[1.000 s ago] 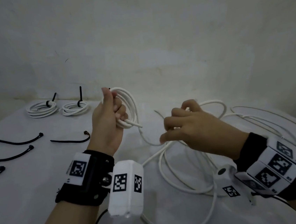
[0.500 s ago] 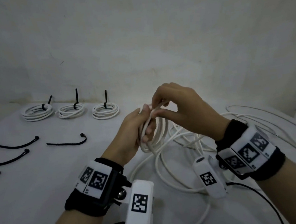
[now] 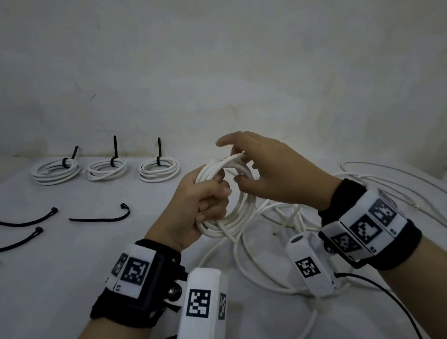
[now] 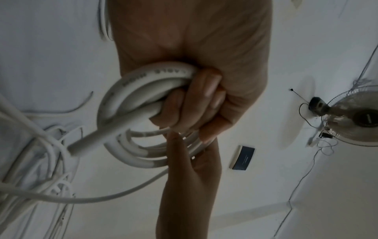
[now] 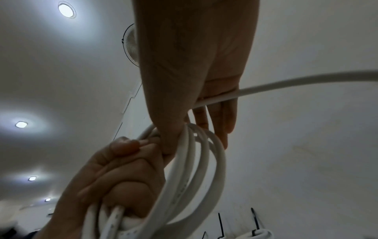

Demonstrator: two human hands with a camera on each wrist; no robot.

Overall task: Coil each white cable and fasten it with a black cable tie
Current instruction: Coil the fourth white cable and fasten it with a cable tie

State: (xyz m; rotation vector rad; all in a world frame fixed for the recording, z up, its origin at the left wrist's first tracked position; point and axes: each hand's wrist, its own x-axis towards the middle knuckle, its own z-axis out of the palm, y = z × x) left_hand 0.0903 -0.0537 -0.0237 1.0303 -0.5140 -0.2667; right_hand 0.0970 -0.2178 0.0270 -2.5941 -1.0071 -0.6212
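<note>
My left hand (image 3: 214,198) grips a half-made coil of white cable (image 3: 244,208) above the table, fingers curled round several loops (image 4: 143,87). My right hand (image 3: 240,167) is at the top of the coil and holds the running strand (image 5: 266,87) between thumb and fingers, index finger stretched out. The rest of this cable trails down to a loose heap (image 3: 274,213). Three coils tied with black cable ties stand at the back left (image 3: 55,170) (image 3: 107,169) (image 3: 159,169). Several loose black ties (image 3: 100,216) (image 3: 18,220) lie at the left.
More loose white cable (image 3: 412,191) sprawls over the right side of the white table (image 3: 63,282). A pale wall (image 3: 207,74) closes the back. Black camera leads (image 3: 381,290) hang from both wrists.
My right hand, apart from the coil a second ago, has brought a loop of cable up to my left hand. The left hand has dropped lower and moved right, uncovering the third tied coil.
</note>
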